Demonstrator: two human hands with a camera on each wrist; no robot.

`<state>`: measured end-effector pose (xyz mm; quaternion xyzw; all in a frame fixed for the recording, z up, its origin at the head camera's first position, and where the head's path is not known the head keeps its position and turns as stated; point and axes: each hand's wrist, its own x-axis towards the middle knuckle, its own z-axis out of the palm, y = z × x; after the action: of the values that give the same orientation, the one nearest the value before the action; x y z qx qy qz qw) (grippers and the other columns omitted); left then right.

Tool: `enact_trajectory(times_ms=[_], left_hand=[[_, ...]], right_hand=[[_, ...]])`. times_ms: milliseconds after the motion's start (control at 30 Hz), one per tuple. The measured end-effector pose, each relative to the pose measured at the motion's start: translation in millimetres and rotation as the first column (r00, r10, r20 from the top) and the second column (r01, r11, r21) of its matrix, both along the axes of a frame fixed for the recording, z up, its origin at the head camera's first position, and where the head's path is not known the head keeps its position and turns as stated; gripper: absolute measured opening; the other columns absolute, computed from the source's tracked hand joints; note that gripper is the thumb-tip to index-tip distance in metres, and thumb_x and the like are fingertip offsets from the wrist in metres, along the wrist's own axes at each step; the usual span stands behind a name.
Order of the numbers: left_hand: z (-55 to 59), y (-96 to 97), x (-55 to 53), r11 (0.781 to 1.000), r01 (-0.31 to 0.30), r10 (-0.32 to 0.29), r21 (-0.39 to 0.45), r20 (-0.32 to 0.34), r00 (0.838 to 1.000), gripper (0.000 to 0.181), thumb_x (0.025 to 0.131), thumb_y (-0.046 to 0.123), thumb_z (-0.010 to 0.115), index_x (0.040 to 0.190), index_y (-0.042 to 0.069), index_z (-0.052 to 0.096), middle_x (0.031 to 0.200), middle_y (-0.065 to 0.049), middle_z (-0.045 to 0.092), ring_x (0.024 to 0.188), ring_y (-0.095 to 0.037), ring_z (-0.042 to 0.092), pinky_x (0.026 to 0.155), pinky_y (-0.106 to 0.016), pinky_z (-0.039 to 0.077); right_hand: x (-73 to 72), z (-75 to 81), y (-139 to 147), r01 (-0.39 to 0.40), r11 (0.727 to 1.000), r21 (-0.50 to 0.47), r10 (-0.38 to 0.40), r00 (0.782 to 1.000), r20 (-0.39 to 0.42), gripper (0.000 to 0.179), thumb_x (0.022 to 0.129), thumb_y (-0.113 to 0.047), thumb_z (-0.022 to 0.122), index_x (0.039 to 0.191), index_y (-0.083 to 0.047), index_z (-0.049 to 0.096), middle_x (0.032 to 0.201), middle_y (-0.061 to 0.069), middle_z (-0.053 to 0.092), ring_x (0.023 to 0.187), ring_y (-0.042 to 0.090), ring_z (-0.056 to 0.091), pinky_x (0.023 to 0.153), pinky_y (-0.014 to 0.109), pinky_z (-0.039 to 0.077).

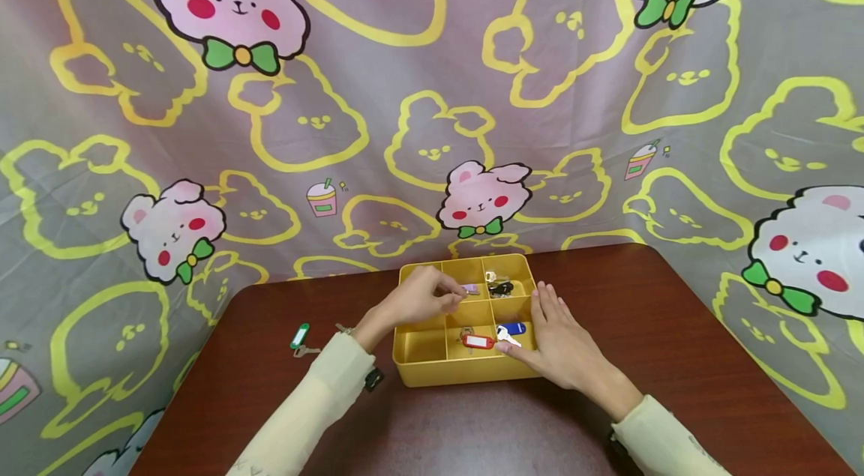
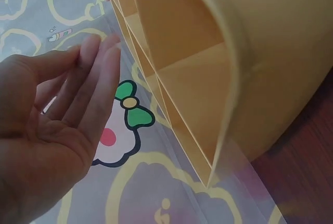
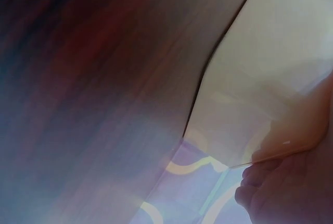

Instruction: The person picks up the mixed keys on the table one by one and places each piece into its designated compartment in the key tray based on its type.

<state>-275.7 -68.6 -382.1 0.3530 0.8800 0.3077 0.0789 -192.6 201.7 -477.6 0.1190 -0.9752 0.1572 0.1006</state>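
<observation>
A yellow divided box (image 1: pixel 466 374) stands on the table. Over its back row, my left hand (image 1: pixel 424 294) has loosely bent fingers, the fingertips close to a purple key tag (image 1: pixel 472 288) in the back middle compartment. In the left wrist view, nothing shows between the left hand's (image 2: pixel 57 120) fingers and thumb. My right hand (image 1: pixel 565 345) rests on the box's right side with straight fingers, its thumb reaching over the front right compartment. That compartment holds a blue key tag (image 1: pixel 516 328) and a silver key (image 1: pixel 508 337). A red key tag (image 1: pixel 478 342) lies in the front middle one.
Keys with a black piece (image 1: pixel 501 288) sit in the back right compartment. Left of the box on the brown table (image 1: pixel 675 356) lie a green key tag (image 1: pixel 300 336) with its key (image 1: pixel 307 350), and another key (image 1: pixel 343 327) beside my left forearm. A patterned curtain (image 1: pixel 378 184) hangs behind.
</observation>
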Motion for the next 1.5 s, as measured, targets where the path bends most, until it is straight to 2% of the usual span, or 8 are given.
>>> enact_trajectory(times_ms=[333,667,800,900,1100,1300,1367,1500], left_hand=[[5.1,-10.2,8.4,1.0,-0.021,0.021,0.009,-0.058,0.998,0.019,0.103,0.015,0.067,0.111,0.008,0.083,0.099,-0.01,0.082,0.069,-0.006,0.06,0.064,-0.02,0.049],[0.7,-19.5,20.8,0.997,-0.066,0.069,0.046,-0.083,0.994,0.018,0.102,0.013,0.069,0.11,0.004,0.081,0.1,-0.01,0.079,0.063,-0.005,0.066,0.057,-0.02,0.053],[-2.0,-26.4,26.1,0.995,-0.095,0.097,0.02,-0.157,0.983,0.016,0.101,0.014,0.069,0.107,0.007,0.082,0.092,0.001,0.074,0.072,-0.004,0.064,0.064,-0.02,0.053],[-3.8,-32.3,28.8,0.994,-0.105,0.106,0.014,-0.199,0.974,0.016,0.101,0.015,0.07,0.106,0.008,0.083,0.089,0.004,0.072,0.08,-0.006,0.062,0.07,-0.023,0.054],[-7.1,-45.9,32.0,0.991,-0.119,0.128,0.058,-0.174,0.977,0.016,0.102,0.017,0.07,0.107,0.008,0.083,0.095,0.003,0.076,0.086,-0.008,0.067,0.074,-0.024,0.058],[-8.8,-61.3,34.0,0.983,-0.154,0.168,0.104,-0.142,0.975,0.014,0.102,0.017,0.07,0.107,0.013,0.082,0.099,-0.001,0.078,0.08,-0.013,0.066,0.067,-0.022,0.054],[-8.5,-65.6,34.9,0.978,-0.175,0.19,0.114,-0.136,0.972,0.014,0.102,0.017,0.07,0.109,0.013,0.082,0.102,-0.001,0.079,0.082,-0.014,0.067,0.069,-0.024,0.056],[-8.7,-72.7,36.9,0.971,-0.214,0.228,0.106,-0.145,0.963,0.017,0.102,0.02,0.07,0.112,0.012,0.082,0.108,0.0,0.08,0.095,-0.011,0.072,0.083,-0.028,0.059]], right_hand=[[-0.3,-0.3,0.1,0.003,1.0,0.001,-0.003,1.0,-0.002,0.119,0.092,-0.083,0.051,0.158,0.014,0.032,0.171,0.034,0.02,0.161,0.048,0.02,0.131,0.057,0.025],[-0.7,-0.1,1.1,-0.003,1.0,0.007,0.003,1.0,-0.002,0.119,0.092,-0.083,0.051,0.157,0.015,0.032,0.171,0.034,0.019,0.161,0.048,0.019,0.131,0.057,0.025],[-1.0,-0.2,0.5,-0.006,1.0,0.008,0.006,1.0,0.0,0.12,0.092,-0.083,0.051,0.158,0.014,0.031,0.171,0.033,0.019,0.161,0.048,0.02,0.131,0.057,0.025],[-1.1,0.2,0.4,-0.007,1.0,0.009,0.007,1.0,-0.004,0.119,0.092,-0.083,0.052,0.158,0.014,0.031,0.171,0.034,0.02,0.161,0.048,0.02,0.131,0.057,0.025],[-1.2,1.2,0.8,-0.007,1.0,0.011,0.007,1.0,-0.001,0.119,0.092,-0.082,0.052,0.158,0.014,0.031,0.171,0.034,0.021,0.161,0.049,0.02,0.131,0.057,0.025],[-0.1,1.3,0.8,-0.01,1.0,0.005,0.01,1.0,0.006,0.119,0.092,-0.082,0.052,0.157,0.015,0.032,0.17,0.034,0.02,0.161,0.049,0.02,0.131,0.058,0.025],[0.2,1.3,0.7,-0.011,1.0,0.003,0.011,1.0,0.006,0.118,0.092,-0.082,0.053,0.157,0.015,0.032,0.17,0.034,0.02,0.161,0.049,0.021,0.131,0.058,0.025],[0.5,1.3,0.3,-0.012,1.0,-0.003,0.012,1.0,0.006,0.118,0.092,-0.081,0.053,0.157,0.015,0.032,0.17,0.034,0.02,0.161,0.049,0.02,0.131,0.058,0.025]])
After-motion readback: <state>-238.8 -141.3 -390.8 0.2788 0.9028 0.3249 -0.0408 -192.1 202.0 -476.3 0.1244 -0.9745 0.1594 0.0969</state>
